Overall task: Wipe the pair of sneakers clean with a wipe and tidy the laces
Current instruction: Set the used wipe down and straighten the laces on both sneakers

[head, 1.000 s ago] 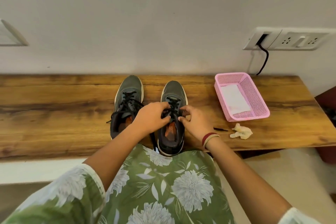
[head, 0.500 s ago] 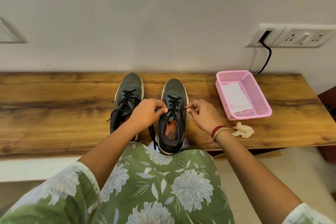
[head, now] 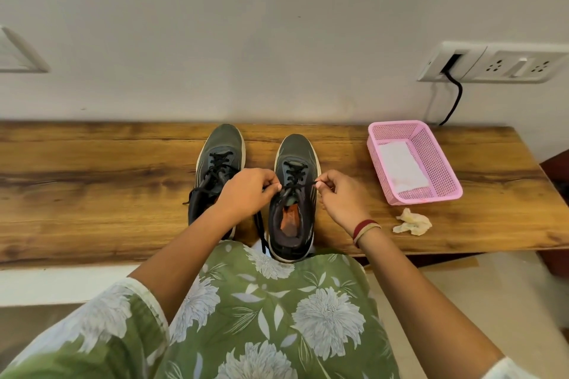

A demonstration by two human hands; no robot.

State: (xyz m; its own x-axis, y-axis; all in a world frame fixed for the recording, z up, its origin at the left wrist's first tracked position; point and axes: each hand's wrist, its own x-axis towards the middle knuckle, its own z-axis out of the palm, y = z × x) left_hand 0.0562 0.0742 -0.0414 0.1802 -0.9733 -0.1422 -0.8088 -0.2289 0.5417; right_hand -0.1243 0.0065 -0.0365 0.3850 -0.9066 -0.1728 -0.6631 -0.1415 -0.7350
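Observation:
Two dark grey sneakers with black laces stand side by side, toes to the wall, on the wooden bench [head: 92, 194]. The right sneaker [head: 294, 151] has an orange insole showing. My left hand [head: 246, 192] and my right hand [head: 340, 195] each pinch one end of its black lace [head: 300, 185], stretched taut across the tongue between them. The left sneaker [head: 220, 144] lies partly under my left hand, its laces loose. A crumpled used wipe [head: 412, 222] lies on the bench to the right of my right wrist.
A pink mesh basket [head: 443, 175] holding a white wipe sits at the bench's right. A wall socket panel [head: 492, 66] with a black cable hangs above it. My green floral clothing fills the lower view. The bench's front edge runs just under the sneaker heels.
Both hands have moved apart over the right sneaker, pulling the lace ends outward until the lace is taut. The view has shifted slightly.

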